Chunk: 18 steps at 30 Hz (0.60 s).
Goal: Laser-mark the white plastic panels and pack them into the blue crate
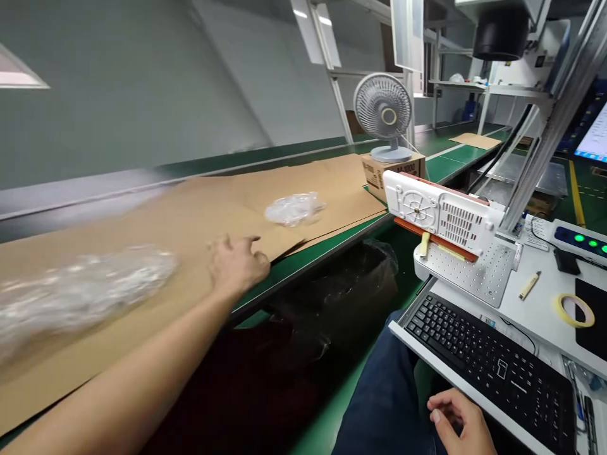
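My left hand [237,262] reaches forward over a sheet of brown cardboard [222,202]. Its fingers are apart and slightly blurred, with nothing visible in them; I cannot tell whether it touches the sheet. Beyond it lies a clear plastic bag [294,208], and a larger bundle of clear plastic [95,287] rests to its left. My right hand [462,423] is low by my lap, below the keyboard [493,354]. Its fingers are loosely curved, with a gap between thumb and forefinger and nothing seen in them.
A fan [384,114] stands on a cardboard box [372,174]. At right, a white panel [434,212] with a round grille leans upright on a perforated plate [474,268]. A cutter [530,285] and a tape roll [588,316] lie on the bench. A dark plastic-lined bin [341,291] sits below.
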Motion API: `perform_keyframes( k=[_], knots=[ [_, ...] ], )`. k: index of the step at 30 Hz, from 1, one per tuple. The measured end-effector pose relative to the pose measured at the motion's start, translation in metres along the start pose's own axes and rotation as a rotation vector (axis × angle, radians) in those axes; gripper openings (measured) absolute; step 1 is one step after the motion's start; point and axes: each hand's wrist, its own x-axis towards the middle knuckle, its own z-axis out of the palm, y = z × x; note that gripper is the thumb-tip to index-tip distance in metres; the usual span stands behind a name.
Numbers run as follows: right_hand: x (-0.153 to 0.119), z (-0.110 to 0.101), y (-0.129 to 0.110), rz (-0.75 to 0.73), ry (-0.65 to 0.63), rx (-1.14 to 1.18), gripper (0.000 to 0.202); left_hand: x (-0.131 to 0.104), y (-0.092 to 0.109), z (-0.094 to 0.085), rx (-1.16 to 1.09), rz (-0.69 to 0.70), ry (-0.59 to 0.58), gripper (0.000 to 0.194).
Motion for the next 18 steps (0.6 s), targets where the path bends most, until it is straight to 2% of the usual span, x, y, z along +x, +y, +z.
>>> perform_keyframes(
  k=[3, 5, 6, 8, 9, 11, 13, 15, 16, 18],
  knots=[
    [0.001, -0.009, -0.025, 0.001, -0.106, -0.047, 0.052, -0.045, 0.033, 0.021, -0.161, 0.225, 0.007, 0.039],
    [0.002, -0.018, -0.042, 0.001, -0.131, -0.049, 0.04, -0.095, 0.054, 0.031, -0.372, 0.375, -0.027, 0.032],
    [0.002, -0.023, -0.05, -0.003, -0.118, -0.049, 0.037, -0.124, 0.063, 0.035, -0.487, 0.435, -0.093, 0.03],
    [0.001, -0.034, -0.063, -0.019, -0.051, -0.057, 0.033, -0.188, 0.075, 0.044, -0.696, 0.498, -0.344, 0.027],
    [0.001, -0.04, -0.068, -0.026, -0.01, -0.068, 0.033, -0.22, 0.078, 0.048, -0.758, 0.531, -0.517, 0.029],
    [-0.001, -0.054, -0.072, -0.032, 0.087, -0.093, 0.037, -0.281, 0.078, 0.056, -0.828, 0.569, -0.831, 0.034],
    [-0.004, -0.068, -0.07, -0.036, 0.182, -0.116, 0.04, -0.329, 0.072, 0.062, -0.868, 0.558, -1.054, 0.04],
    [-0.01, -0.08, -0.063, -0.032, 0.254, -0.137, 0.04, -0.358, 0.064, 0.067, -0.889, 0.521, -1.2, 0.044],
    [-0.013, -0.085, -0.06, -0.03, 0.276, -0.145, 0.04, -0.365, 0.062, 0.068, -0.895, 0.507, -1.246, 0.045],
    [-0.018, -0.092, -0.053, -0.021, 0.315, -0.151, 0.041, -0.362, 0.06, 0.069, -0.922, 0.49, -1.26, 0.046]
  ],
)
